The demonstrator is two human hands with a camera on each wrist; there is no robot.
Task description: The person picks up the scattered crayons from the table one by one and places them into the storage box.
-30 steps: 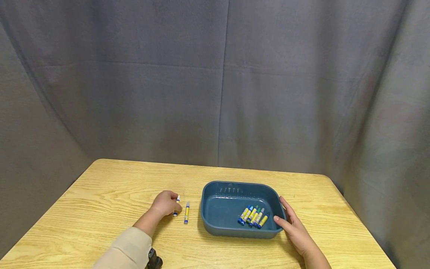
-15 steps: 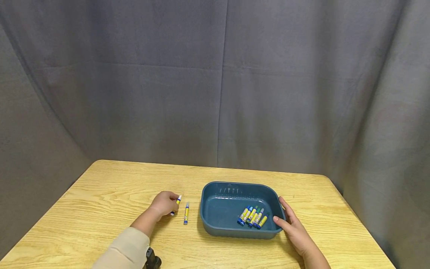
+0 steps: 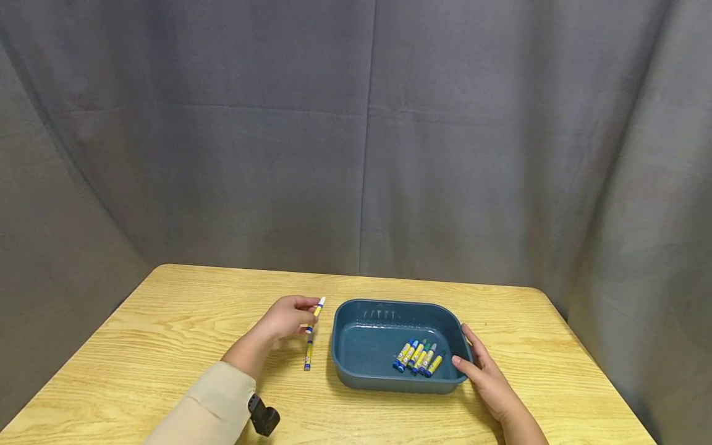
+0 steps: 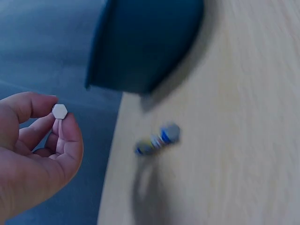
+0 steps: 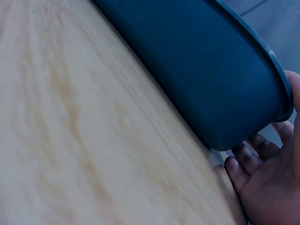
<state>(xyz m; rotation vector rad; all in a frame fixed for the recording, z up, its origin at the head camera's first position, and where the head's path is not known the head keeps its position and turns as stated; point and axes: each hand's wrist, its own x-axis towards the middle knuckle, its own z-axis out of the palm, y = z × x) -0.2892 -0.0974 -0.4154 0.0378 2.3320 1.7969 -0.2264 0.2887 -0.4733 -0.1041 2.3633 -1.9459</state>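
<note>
My left hand point(image 3: 282, 319) pinches a white crayon point(image 3: 317, 310) with a yellow and blue wrapper, raised above the table left of the dark blue-green bin point(image 3: 397, 384). In the left wrist view the crayon's white hexagonal end point(image 4: 59, 111) shows between thumb and fingers. Below it on the table lies another crayon point(image 3: 308, 358), its grey end facing the camera in the left wrist view. My right hand point(image 3: 489, 380) grips the bin's right side, thumb over the rim and fingers along the outer wall. Several yellow-wrapped crayons point(image 3: 418, 357) lie together inside the bin's right part.
The wooden table point(image 3: 183, 321) has rounded far corners. A grey curtain point(image 3: 356, 154) hangs behind it and at both sides. A small black device point(image 3: 264, 418) sits at my left wrist by the beige sleeve point(image 3: 208, 405).
My left hand has lifted the white crayon off the table and carried it right, over the loose crayon and closer to the bin. My right hand stays on the bin.
</note>
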